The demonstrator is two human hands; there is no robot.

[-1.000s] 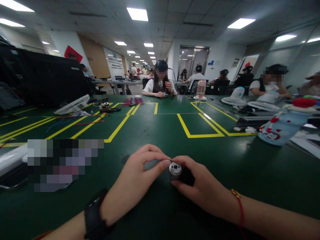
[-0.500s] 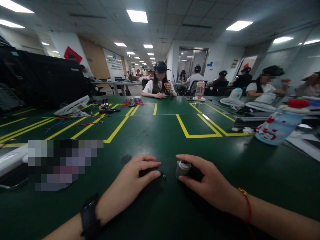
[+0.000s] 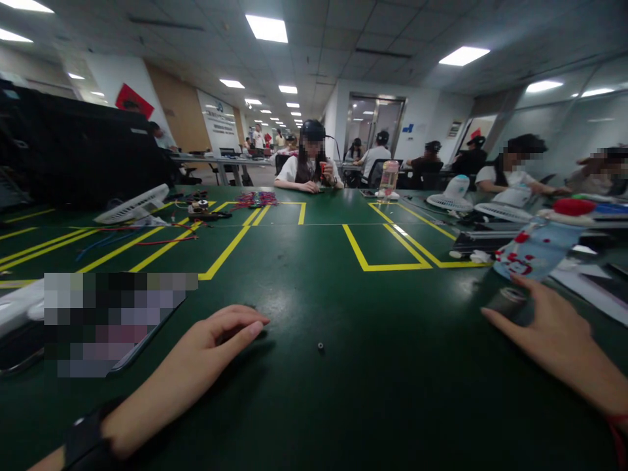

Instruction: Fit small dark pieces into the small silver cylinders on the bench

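My right hand (image 3: 554,337) is far out to the right, low over the green table (image 3: 392,392). It holds a small cylinder (image 3: 507,302) with a silver cap and dark body between thumb and fingers; motion blurs it. My left hand (image 3: 216,340) lies palm down on the table at the lower left, fingers close together, a black watch on the wrist. A dark gap shows under its fingertips, and whether anything sits there is hidden. A tiny dark ring (image 3: 320,345) lies alone on the table between my hands.
A phone with a blurred-out screen (image 3: 112,324) lies left of my left hand. A blue patterned bottle with a red cap (image 3: 537,248) lies at the right, near small fans (image 3: 454,196). Wires (image 3: 147,235) and parts sit at the far left. Other people sit across the table.
My right hand has carried the cylinder away to the right. My left hand has drawn back to the left. The tiny ring stays on the table where the hands were.
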